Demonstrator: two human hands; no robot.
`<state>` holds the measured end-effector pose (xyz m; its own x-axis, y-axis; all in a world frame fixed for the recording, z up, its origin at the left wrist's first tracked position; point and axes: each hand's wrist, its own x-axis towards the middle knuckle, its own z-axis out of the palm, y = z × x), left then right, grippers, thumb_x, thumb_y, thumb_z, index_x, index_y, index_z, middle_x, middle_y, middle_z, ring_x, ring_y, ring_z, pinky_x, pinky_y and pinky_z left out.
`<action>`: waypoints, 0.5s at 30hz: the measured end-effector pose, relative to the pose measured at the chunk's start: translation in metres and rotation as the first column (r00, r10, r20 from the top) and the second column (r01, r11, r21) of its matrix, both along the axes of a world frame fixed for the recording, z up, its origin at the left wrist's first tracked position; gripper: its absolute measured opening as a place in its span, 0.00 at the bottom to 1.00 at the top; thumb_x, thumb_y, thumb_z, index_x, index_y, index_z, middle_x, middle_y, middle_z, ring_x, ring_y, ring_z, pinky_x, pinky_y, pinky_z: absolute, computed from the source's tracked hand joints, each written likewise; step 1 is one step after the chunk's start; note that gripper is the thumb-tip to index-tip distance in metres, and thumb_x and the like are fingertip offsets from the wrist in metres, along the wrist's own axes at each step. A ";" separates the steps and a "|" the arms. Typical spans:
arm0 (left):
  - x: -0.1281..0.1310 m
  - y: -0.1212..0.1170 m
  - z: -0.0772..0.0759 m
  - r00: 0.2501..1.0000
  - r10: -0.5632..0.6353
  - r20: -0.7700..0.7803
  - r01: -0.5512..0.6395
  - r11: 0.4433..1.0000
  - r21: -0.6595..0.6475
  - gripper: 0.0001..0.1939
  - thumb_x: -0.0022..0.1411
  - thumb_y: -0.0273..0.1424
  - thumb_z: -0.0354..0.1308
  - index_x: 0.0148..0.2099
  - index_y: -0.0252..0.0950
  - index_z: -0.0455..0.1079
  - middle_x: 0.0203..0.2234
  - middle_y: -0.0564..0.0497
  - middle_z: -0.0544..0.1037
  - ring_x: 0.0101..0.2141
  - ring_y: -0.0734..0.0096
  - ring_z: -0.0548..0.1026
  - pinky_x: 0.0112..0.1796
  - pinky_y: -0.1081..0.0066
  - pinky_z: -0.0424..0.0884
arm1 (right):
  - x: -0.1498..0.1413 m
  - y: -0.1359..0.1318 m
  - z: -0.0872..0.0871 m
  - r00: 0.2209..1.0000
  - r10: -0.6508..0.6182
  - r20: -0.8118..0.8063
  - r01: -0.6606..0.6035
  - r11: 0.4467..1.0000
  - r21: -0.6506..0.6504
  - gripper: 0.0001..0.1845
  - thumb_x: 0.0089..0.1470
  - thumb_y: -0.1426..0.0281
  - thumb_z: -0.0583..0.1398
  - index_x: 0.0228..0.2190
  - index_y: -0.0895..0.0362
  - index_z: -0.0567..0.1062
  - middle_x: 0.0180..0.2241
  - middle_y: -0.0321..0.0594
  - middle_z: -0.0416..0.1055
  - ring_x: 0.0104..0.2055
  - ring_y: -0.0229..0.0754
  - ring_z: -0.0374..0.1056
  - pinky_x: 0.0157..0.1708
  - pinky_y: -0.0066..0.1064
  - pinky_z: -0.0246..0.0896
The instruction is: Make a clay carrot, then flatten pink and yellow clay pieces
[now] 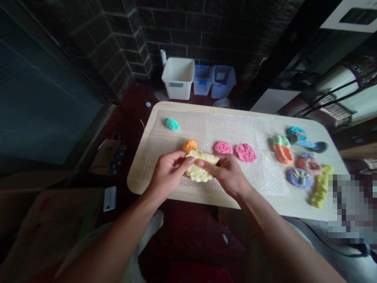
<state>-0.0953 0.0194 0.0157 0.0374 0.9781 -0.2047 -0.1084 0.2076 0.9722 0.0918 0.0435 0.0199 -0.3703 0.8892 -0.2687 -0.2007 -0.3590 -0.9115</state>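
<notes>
A flattened, uneven piece of pale yellow modelling clay (199,173) is held up above the near side of the table. My left hand (170,171) grips its left edge, thumb on top. On the other edge my right hand (229,171) pinches it, the thumb lying across its upper face; the fingers beneath are hidden. Just behind the yellow piece sits an orange clay lump (189,146). Two crumpled pink clay pieces, one nearer (223,147) and one farther right (246,153), lie beyond my right hand. A teal clay lump (172,124) rests toward the far left.
Bubble wrap (229,127) covers much of the wooden table (137,173). Several shaped clay pieces, including a purple disc (299,178) and a yellow-green strip (321,186), lie at the right end. A white bin (178,89) and blue-tinted tubs (224,90) stand on the floor behind.
</notes>
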 end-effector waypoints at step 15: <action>0.008 0.001 0.004 0.947 0.011 0.322 0.051 0.982 -0.182 0.22 0.53 0.36 0.78 0.48 0.30 0.83 0.40 0.40 0.86 0.40 0.58 0.84 0.43 0.63 0.79 | 0.001 0.003 0.002 0.999 -0.044 -0.009 0.045 0.997 0.055 0.16 0.50 0.56 0.76 0.33 0.56 0.88 0.28 0.41 0.82 0.27 0.38 0.75 0.27 0.28 0.74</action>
<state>-0.0874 0.0206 0.0192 0.1502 0.9222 -0.3564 -0.4019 0.3863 0.8302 0.0933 0.0469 0.0217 -0.3319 0.9183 -0.2160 -0.2227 -0.2988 -0.9280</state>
